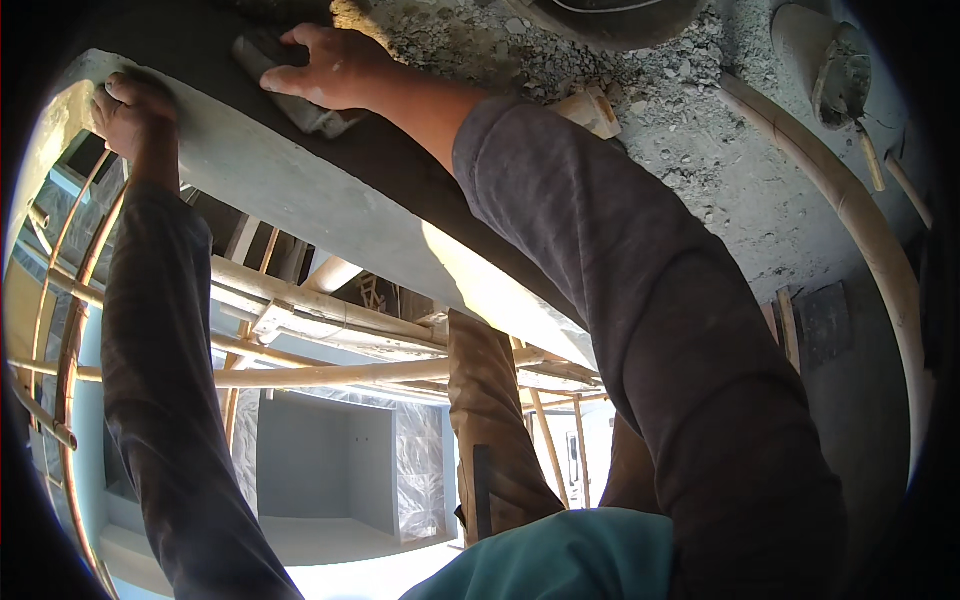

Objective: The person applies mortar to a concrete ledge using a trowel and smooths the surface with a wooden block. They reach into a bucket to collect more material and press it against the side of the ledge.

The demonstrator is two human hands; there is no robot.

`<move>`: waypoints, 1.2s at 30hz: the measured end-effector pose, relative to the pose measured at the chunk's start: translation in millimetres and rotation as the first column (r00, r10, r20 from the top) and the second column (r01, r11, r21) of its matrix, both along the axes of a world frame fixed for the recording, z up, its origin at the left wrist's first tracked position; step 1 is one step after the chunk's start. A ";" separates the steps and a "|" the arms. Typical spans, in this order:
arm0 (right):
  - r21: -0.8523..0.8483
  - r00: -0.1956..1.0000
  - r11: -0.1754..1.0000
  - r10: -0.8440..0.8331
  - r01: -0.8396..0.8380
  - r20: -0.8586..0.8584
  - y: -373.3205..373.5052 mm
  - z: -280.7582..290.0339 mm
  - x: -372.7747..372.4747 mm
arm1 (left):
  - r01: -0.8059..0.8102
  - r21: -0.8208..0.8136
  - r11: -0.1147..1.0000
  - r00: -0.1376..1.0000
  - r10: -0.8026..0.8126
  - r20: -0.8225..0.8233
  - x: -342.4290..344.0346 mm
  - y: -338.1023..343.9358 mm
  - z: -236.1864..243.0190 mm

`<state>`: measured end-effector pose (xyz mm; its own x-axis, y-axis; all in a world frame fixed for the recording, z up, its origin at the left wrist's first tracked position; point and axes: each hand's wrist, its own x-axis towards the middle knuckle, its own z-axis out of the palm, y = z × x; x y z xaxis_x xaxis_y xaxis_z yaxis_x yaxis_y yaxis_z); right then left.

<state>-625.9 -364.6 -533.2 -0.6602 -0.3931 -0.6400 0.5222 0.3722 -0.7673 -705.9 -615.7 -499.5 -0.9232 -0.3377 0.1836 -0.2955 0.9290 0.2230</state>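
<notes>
At the upper left, a grey concrete ledge (300, 195) runs diagonally down to the right, its smooth side face partly sunlit. My left hand (135, 112) is at the far left end of this ledge, with its fingers curled and gripping the ledge's edge. On the dark, damp-looking top surface, my right hand (335, 68) is closed on a flat grey pad (318, 118), thumb and fingers bent over it. Whether the pad is a sponge or a folded cloth is hard to tell.
Bamboo scaffold poles (330, 375) cross below the ledge, with a grey room beneath. Beyond my right arm lie loose rubble (660, 55), a light block-like piece (592, 110), a round basin (620, 18), a cylindrical container (840, 85) and a long curved pole (850, 190).
</notes>
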 end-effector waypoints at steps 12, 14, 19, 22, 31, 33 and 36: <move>0.080 0.875 0.972 0.160 -0.220 0.458 134.0 86.6 175.3 | 0.012 -0.048 0.999 0.998 -0.015 -0.063 2.3 -15.5 -8.2; 0.114 0.890 0.973 0.134 -0.203 0.437 131.2 89.5 174.7 | -0.007 -0.006 1.000 1.000 0.007 0.017 2.8 -14.0 -2.4; 0.131 0.979 0.987 0.067 -0.094 0.194 53.2 42.9 79.4 | -0.003 -0.017 1.000 1.000 0.003 -0.018 0.3 -14.3 -7.1; 0.055 0.996 0.999 -0.007 0.002 0.091 17.7 6.7 22.9 | -0.007 -0.008 1.000 1.000 0.007 0.016 -3.1 -6.7 -0.1; 0.059 0.978 0.997 0.037 -0.050 0.205 74.0 39.4 114.1 | 0.004 -0.042 0.999 1.000 -0.006 -0.029 -1.6 -12.1 -7.4; 0.075 0.935 0.989 0.095 -0.128 0.342 109.2 77.8 153.9 | 0.031 -0.071 0.997 0.998 -0.035 -0.053 0.4 -18.7 -6.4; 0.173 0.870 0.953 0.143 -0.250 0.471 149.6 112.9 196.8 | 0.023 -0.064 0.998 0.998 -0.026 -0.059 3.2 -14.4 -12.2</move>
